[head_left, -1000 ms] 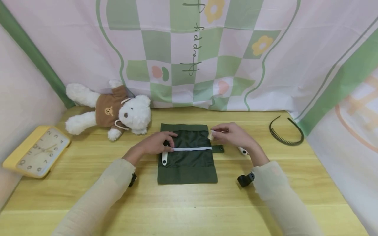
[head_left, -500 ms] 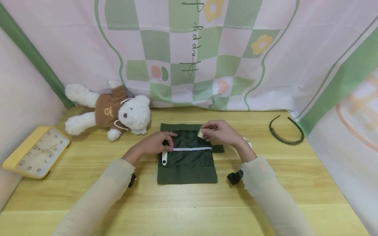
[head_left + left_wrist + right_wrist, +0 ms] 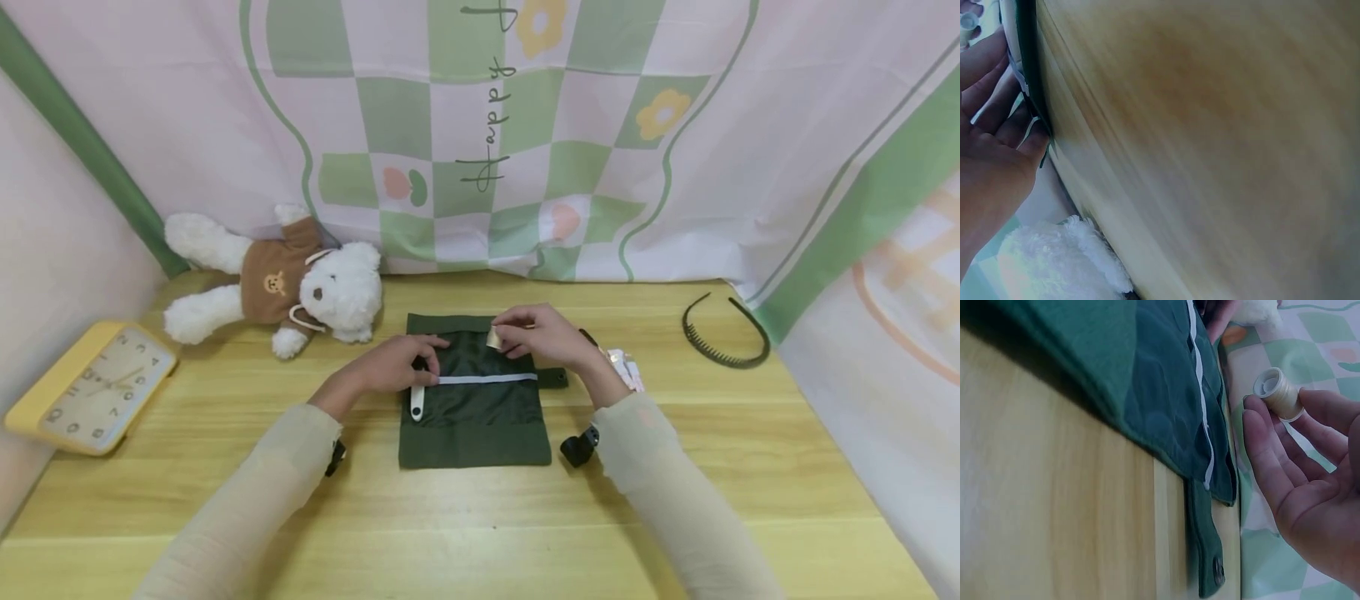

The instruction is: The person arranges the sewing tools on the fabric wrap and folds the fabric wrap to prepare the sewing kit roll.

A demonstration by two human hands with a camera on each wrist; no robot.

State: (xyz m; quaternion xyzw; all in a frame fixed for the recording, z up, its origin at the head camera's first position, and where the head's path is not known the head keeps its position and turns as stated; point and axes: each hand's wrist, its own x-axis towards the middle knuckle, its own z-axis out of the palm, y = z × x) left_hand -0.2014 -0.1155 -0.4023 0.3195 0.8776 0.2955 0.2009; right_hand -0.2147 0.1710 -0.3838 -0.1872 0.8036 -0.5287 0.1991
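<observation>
A dark green fabric roll-up pouch lies unfolded on the table, a white elastic band running across its middle. My left hand rests on the pouch's left side, fingertips at the band's left end. Under that hand a slim white tool with a dark round spot sticks out toward me; its upper part is hidden. In the right wrist view, my right hand pinches a small spool of cream thread between thumb and fingers. The head view places this hand over the pouch's upper right part, above the band.
A snap tab extends from the pouch's right edge. Small white items lie partly behind my right wrist. A toothed black headband is at the far right. On the left are a white plush dog and a yellow clock.
My right hand has moved left with the thread spool, from beside the pouch's right edge to over its upper part, uncovering the white items. The left hand has stayed in place.
</observation>
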